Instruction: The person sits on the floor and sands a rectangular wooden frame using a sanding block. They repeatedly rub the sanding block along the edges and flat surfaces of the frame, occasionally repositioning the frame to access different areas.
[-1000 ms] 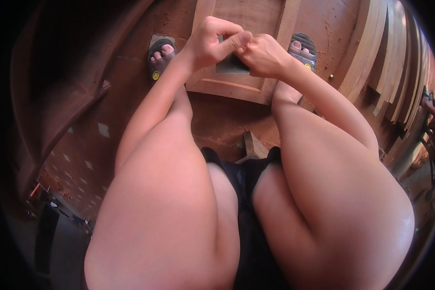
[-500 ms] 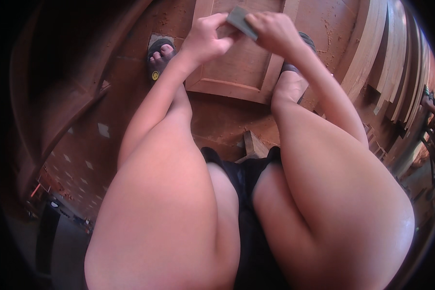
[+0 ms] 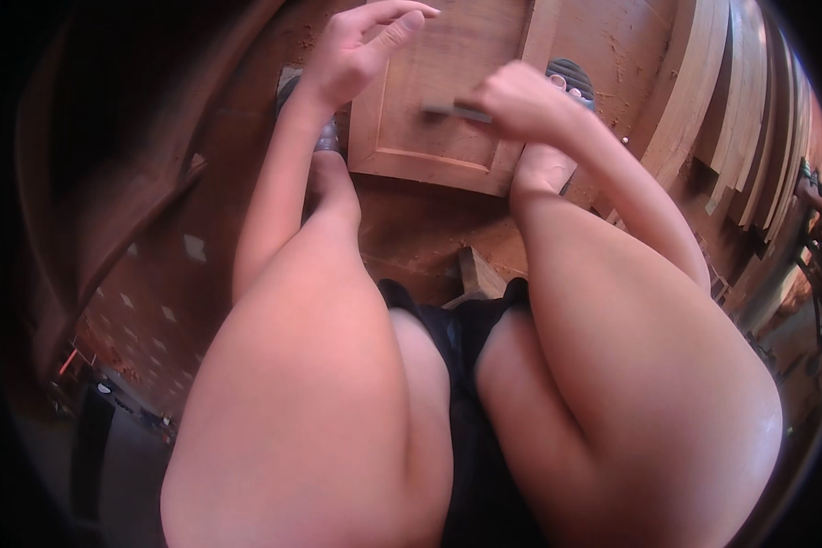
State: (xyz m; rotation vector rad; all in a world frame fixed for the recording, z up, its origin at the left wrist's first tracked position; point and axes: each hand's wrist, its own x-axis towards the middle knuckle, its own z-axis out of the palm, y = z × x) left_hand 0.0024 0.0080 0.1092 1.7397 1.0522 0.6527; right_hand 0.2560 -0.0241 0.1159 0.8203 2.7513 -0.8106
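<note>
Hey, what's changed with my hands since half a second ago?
Your left hand has moved left and slightly up the picture, away from the flat grey piece. Your right hand, holding that piece, has come down the picture, toward you. The framed wooden panel and stacked boards look unmoved.

The reddish floor (image 3: 411, 224) is strewn with brown crumbs (image 3: 625, 64); on the right, long wooden boards (image 3: 735, 110) are laid, and in the middle a framed wooden panel (image 3: 466, 55).
</note>
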